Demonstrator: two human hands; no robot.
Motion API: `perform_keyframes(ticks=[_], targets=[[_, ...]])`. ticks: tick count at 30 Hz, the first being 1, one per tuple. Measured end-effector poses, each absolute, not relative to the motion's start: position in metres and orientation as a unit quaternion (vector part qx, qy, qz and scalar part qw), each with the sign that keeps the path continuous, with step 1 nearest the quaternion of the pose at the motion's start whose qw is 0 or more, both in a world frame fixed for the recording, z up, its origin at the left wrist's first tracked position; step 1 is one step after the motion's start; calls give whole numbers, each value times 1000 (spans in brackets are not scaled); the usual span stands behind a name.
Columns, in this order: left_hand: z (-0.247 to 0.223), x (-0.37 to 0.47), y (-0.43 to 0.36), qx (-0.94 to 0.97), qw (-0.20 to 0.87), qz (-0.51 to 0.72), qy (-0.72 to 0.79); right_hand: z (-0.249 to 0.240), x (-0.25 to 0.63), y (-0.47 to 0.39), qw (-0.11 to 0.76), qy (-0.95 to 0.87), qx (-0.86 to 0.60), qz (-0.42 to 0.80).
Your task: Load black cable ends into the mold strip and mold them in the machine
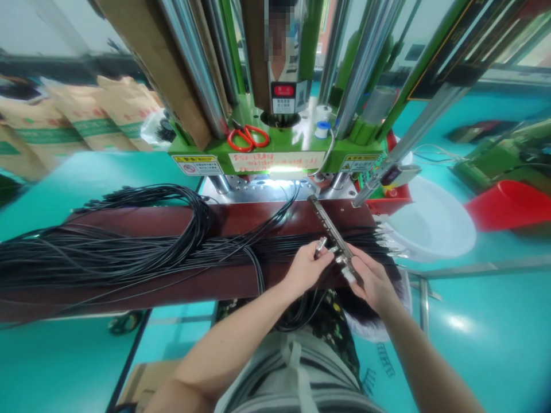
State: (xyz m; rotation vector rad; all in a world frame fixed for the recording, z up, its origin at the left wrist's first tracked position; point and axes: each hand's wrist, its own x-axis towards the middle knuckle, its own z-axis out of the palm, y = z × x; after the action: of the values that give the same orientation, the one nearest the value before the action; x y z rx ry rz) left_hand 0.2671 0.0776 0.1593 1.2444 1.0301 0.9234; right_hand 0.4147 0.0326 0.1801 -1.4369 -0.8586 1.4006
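A long metal bar (329, 226) with small slots slants over the dark red board, its lower end in my right hand (371, 279), whose fingers are closed round it. My left hand (306, 267) pinches a small metal connector (320, 246) just left of the bar. More small connectors (341, 259) sit at the bar's lower part, between my hands. Black cables (172, 252) lie in a thick bundle across the board and pass behind my hands. Some cables hang in a loop (301, 315) below my left hand.
The green machine (241, 109) stands behind the board, with red-handled scissors (247, 139) and a solder spool (322, 129) on it. A white basin (434, 218) and red bucket (512, 206) are at the right. Paper sacks (90, 115) stand at the left.
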Motion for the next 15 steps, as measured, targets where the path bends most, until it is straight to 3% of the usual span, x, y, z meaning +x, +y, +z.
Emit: perform_keyframes(ticks=[11, 15], targets=[[153, 263, 77, 514, 626, 373, 452, 173, 417, 27, 378, -480, -619, 494], [159, 262, 78, 472, 640, 410, 446, 176, 414, 28, 416, -416, -609, 532]])
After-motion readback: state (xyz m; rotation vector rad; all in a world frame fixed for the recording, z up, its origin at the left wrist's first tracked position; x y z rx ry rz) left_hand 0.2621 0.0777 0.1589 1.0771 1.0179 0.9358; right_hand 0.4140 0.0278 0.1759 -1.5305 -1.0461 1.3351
